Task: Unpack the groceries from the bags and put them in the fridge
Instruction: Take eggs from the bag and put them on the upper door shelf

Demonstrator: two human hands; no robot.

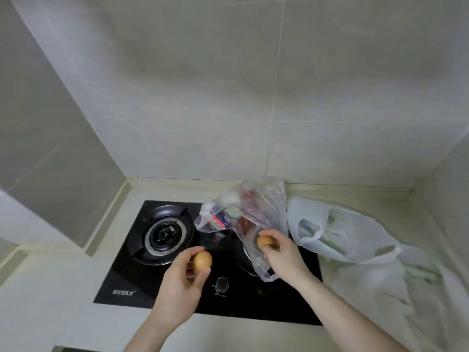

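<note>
My left hand [183, 278] holds a brown egg [202, 260] between thumb and fingers, above the front middle of the black hob [121, 283]. My right hand [281, 252] grips a second brown egg [264, 241] beside a clear plastic bag [256, 212]. That bag stands on the right burner and holds a red, white and blue packet and other packed items. A white plastic bag [314, 224] with pale green vegetables lies to its right on the counter.
The left burner [162, 233] is bare. A control knob [222, 283] sits at the hob's front. Another white bag [411, 283] sprawls over the right counter [396, 207]. Tiled walls close in behind and on both sides. The fridge is out of view.
</note>
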